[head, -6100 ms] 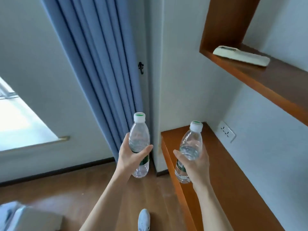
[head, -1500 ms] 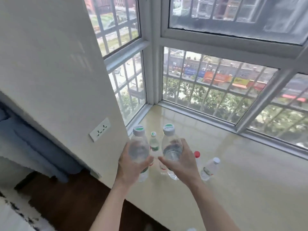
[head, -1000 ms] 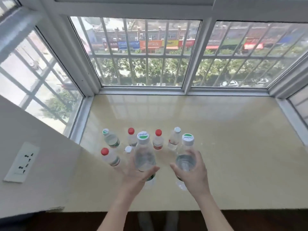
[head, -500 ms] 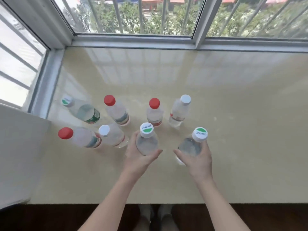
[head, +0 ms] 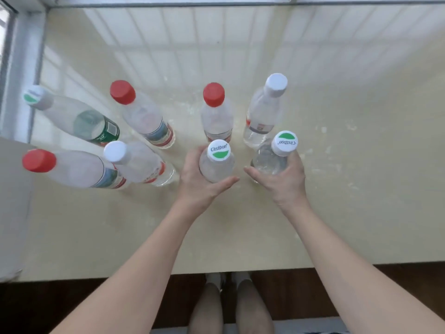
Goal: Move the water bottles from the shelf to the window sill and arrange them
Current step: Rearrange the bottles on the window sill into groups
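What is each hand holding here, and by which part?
Each holds a Cestbon water bottle round its body, below the cap: the left hand grips the left bottle, the right hand the right bottle.

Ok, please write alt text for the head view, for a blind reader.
Seen from above, the left hand and right hand hold two green-capped water bottles at a beige window sill, beside six other bottles.

Clear capped water bottles (head: 218,116) stand clustered on the window sill (head: 361,213).
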A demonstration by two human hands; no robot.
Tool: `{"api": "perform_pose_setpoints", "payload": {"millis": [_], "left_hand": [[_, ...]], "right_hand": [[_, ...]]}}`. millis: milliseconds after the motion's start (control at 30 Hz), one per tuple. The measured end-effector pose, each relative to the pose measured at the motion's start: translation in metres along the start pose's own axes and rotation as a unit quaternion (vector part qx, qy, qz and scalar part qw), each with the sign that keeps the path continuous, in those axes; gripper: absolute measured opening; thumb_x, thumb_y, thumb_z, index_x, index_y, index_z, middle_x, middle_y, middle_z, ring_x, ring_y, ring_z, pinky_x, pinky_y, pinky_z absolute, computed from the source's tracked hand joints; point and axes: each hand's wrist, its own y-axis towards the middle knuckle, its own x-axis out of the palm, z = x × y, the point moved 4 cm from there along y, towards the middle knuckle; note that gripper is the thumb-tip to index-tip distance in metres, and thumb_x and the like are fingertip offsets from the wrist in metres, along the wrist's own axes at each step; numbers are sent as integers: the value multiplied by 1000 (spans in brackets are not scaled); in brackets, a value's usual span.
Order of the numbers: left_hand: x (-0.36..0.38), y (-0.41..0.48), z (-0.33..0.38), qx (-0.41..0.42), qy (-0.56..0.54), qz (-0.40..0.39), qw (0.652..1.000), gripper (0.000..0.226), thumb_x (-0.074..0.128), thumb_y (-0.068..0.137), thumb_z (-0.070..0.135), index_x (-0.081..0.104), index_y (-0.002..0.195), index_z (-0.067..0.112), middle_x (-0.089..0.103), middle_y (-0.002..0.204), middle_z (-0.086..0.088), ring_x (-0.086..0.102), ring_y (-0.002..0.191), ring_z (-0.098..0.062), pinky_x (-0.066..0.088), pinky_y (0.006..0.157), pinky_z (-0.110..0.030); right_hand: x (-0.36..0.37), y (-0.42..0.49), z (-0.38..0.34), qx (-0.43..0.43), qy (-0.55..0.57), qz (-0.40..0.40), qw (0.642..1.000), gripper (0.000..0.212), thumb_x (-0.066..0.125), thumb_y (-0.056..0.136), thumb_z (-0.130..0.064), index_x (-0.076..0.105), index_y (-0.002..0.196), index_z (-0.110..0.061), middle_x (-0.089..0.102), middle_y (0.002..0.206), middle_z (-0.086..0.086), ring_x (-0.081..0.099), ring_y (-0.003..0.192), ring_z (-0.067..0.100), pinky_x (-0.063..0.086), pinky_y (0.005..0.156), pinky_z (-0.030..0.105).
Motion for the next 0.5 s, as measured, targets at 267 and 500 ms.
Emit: {"api": "perform_pose_setpoints", "payload": {"millis": [267,500], "left_hand": [[-2,1,-13,-6,32,-1,999,72,93,58,23,52,116,28,63,105,20,56,96,11,40,80,-3],[-2,-4,-31,-10,50,10,999,76,91,62,22,50,126,27,58,124,10,55,108,-3,47,90,-15]], "right_hand": [[-3,-6,16,20,-4,-28,999,84,91,49,-50,58,121,-22,69,108,-12,65,104,8,52,91,24],[-29,-8,37,37,-30,-100,994,86,94,63,-16,48,134,-25,59,123,-15,54,101,-20,42,81,0]]}}
